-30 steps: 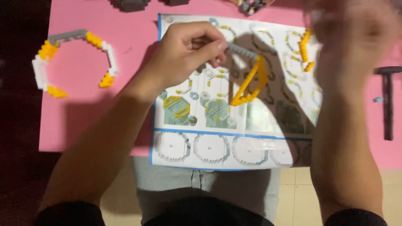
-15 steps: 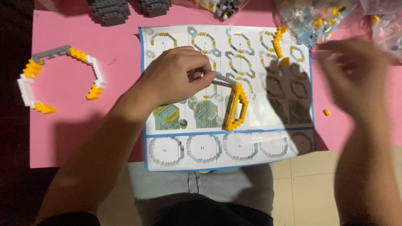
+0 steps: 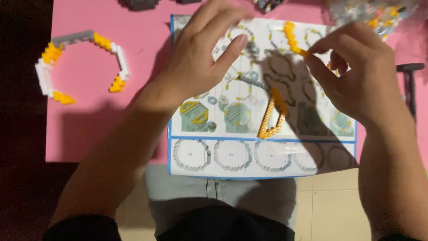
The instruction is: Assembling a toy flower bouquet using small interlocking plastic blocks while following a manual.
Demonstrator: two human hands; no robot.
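A printed instruction sheet (image 3: 232, 156) with ring diagrams lies on the pink table (image 3: 98, 129). On it rests a chain of yellow bricks with a grey end (image 3: 269, 117), bent into a narrow loop. My left hand (image 3: 200, 62) hovers over the sheet's upper left with fingers spread, holding nothing; the chain's grey end lies just below its thumb. My right hand (image 3: 356, 76) pinches the lower end of a short yellow brick strip (image 3: 292, 38) over the sheet's upper right.
An open ring of white, grey and yellow bricks (image 3: 80, 62) sits on the table's left. A clear bag of loose bricks (image 3: 374, 13) lies at the top right, a dark tool (image 3: 410, 85) at the right edge. The sheet overhangs the table's front edge.
My left hand has let go of the chain's grey end and spread its fingers. My right hand has come in from the right and taken hold of the yellow strip.
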